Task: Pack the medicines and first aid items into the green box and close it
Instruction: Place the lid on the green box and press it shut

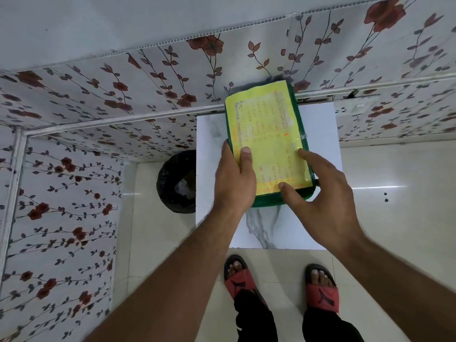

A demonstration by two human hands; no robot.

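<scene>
The green box (pixel 271 146) lies closed on the white marbled worktop (pixel 318 193), near its far edge, with a yellow printed sheet (pixel 269 134) covering the lid. The left hand (pixel 234 178) grips the box's left side, thumb on the lid. The right hand (pixel 318 191) rests on the near right corner with spread fingers, not clenched.

The inside of the box (pixel 302 141) is being hidden by its shut lid (pixel 269 137). The words on the lid are being blurred and cannot be read. The near left corner of the box is being covered by the left hand (pixel 234 181). Part of the bin (pixel 176 181) is being hidden by the table (pixel 318 218).
</scene>
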